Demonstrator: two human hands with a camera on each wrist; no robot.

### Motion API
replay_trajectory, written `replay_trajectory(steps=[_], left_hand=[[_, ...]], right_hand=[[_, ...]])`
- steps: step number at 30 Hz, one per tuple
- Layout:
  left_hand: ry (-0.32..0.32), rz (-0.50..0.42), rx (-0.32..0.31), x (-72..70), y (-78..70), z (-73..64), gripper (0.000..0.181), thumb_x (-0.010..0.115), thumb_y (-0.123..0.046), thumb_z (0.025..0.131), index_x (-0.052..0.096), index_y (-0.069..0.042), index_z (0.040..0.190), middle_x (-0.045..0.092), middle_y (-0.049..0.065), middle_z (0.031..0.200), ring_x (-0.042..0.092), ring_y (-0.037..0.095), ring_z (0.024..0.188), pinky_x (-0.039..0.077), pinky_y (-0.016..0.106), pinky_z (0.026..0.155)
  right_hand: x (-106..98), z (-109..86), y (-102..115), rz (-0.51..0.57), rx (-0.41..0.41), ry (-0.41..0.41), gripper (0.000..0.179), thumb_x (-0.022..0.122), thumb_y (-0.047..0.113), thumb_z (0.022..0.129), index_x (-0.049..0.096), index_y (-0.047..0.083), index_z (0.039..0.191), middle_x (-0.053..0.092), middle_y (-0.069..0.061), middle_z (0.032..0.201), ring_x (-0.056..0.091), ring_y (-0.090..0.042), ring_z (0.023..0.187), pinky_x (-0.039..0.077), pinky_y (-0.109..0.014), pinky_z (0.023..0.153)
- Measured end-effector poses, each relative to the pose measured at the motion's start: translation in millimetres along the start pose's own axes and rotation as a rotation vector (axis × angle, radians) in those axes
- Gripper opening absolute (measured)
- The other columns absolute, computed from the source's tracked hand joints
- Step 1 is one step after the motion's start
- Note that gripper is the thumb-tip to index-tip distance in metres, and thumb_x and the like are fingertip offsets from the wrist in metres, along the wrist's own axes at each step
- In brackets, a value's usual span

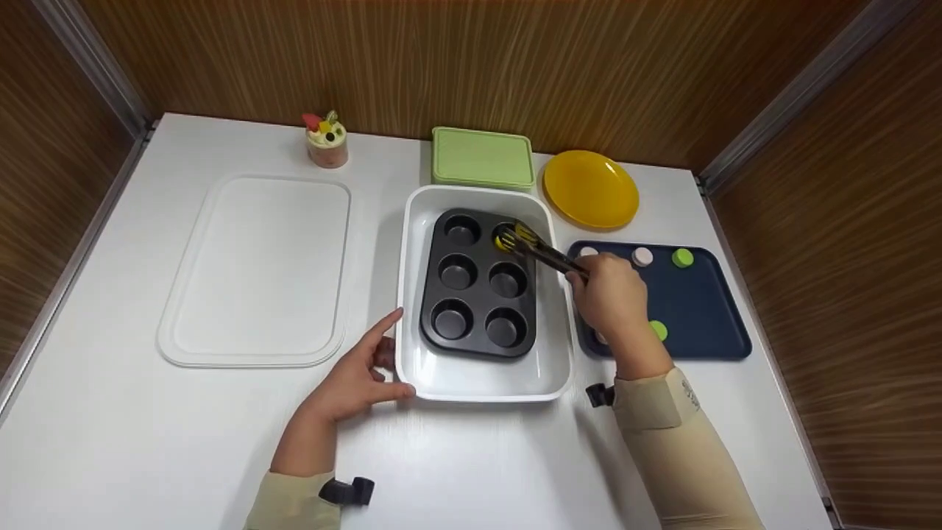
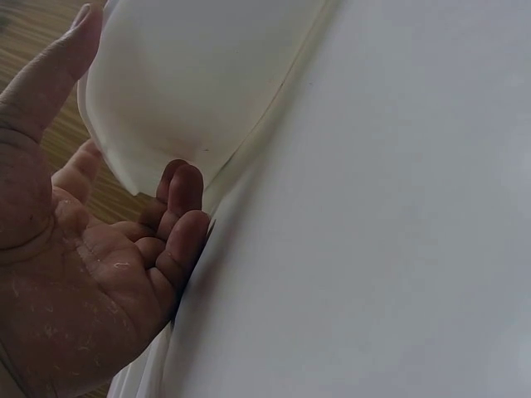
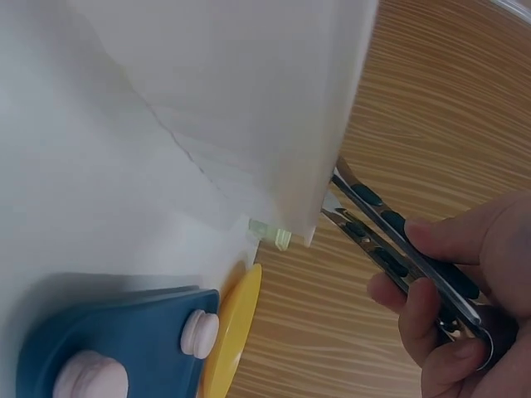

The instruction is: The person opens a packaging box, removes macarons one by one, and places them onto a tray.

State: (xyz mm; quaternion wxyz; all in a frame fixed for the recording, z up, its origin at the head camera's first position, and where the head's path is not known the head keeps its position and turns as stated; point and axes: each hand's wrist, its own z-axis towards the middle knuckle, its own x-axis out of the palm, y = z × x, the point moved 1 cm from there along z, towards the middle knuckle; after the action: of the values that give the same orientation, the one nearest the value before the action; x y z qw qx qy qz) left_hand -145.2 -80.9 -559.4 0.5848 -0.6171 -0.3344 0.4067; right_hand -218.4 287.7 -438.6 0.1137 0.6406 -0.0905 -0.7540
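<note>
My right hand (image 1: 612, 294) grips a pair of black and metal tongs (image 1: 552, 259), with fingers and thumb around the handles in the right wrist view. The tongs' tips reach into the back right cup of a dark six-cup muffin pan (image 1: 478, 298), at a small yellow piece (image 1: 502, 241) partly hidden by them. The pan lies inside a deep white tub (image 1: 563, 353). At the tub's front left corner, my left hand (image 1: 357, 383) rests against the wall, thumb and index finger spread along it. In the left wrist view its other fingers bend loosely against the tub.
Right of the tub, a navy tray (image 1: 692, 309) holds pink macarons (image 1: 642, 256) and green macarons (image 1: 683, 258), partly behind my right hand. A yellow plate (image 1: 591, 189) and green lidded box (image 1: 482, 157) stand behind. At left are a white lid (image 1: 257, 269) and dessert cup (image 1: 327, 147).
</note>
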Motion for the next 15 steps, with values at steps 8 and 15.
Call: replay_trajectory(steps=[8, 15], left_hand=[[0.0, 0.0, -0.004, 0.3, -0.5, 0.8, 0.11, 0.093, -0.01, 0.081, 0.027, -0.01, 0.168, 0.064, 0.019, 0.117, 0.065, 0.025, 0.099, 0.048, 0.028, 0.078], [0.004, -0.006, -0.003, 0.3, -0.7, 0.2, 0.11, 0.093, -0.008, 0.081, 0.027, -0.008, 0.168, 0.064, 0.021, 0.117, 0.065, 0.027, 0.1, 0.048, 0.029, 0.078]], right_hand=[[1.6, 3.6, 3.4, -0.02, 0.008, 0.036, 0.014, 0.072, 0.016, 0.099, 0.078, 0.003, 0.097, 0.069, -0.018, 0.092, 0.068, -0.041, 0.082, 0.053, -0.059, 0.07], [3.9, 6.5, 6.7, -0.03, 0.018, 0.069, 0.016, 0.071, 0.016, 0.1, 0.078, 0.001, 0.1, 0.068, -0.019, 0.093, 0.067, -0.04, 0.083, 0.054, -0.058, 0.072]])
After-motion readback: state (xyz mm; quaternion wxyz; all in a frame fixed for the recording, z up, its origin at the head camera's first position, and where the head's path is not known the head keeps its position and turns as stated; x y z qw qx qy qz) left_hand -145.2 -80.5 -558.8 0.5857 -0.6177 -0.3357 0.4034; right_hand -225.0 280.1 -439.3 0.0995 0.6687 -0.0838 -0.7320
